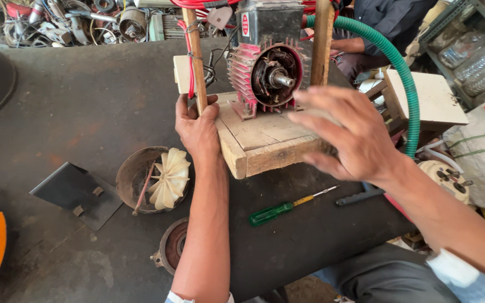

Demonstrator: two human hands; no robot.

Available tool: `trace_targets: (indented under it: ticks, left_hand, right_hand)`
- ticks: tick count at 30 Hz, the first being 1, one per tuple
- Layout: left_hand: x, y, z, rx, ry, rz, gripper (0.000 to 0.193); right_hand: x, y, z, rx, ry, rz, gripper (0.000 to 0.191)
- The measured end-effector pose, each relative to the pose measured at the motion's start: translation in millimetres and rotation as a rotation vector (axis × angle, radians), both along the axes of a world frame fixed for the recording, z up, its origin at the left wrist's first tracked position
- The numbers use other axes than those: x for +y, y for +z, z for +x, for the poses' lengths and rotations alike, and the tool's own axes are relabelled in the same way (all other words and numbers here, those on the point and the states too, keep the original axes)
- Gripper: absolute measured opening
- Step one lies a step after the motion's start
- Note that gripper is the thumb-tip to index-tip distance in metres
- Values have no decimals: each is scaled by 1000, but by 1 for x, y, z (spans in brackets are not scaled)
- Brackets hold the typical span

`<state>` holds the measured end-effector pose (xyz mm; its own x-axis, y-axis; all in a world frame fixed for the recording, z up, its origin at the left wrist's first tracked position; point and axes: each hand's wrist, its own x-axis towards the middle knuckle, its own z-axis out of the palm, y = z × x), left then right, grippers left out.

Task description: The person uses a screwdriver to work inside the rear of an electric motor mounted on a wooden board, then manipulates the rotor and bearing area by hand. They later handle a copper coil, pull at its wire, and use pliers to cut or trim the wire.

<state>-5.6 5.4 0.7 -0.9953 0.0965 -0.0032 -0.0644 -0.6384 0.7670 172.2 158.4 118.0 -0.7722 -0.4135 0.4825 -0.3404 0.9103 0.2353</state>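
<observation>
left hand (198, 130) grips wooden base (265, 143); right hand (350, 137) hovers spread.

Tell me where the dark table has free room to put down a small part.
The table is bare left of the wooden base, behind the round cover with the white fan. It is crowded near the front, around the screwdriver and metal plate.

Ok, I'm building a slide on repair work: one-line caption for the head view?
Left hand grips wooden base of opened motor; right hand hovers above.
</observation>
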Motion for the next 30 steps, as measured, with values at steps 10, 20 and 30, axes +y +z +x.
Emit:
trace_targets:
  ticks: [10, 20, 30]
  left_hand:
    - [-6, -1, 0, 49, -5, -41, 65]
    - [-11, 1, 3, 27, -32, -42, 62]
    - [-11, 1, 0, 23, -25, -26, 62]
  right_hand:
    - [17, -40, 31, 150, -79, 46, 55]
    - [17, -48, 35, 122, -92, 4, 69]
    - [17, -45, 35, 101, -88, 8, 75]
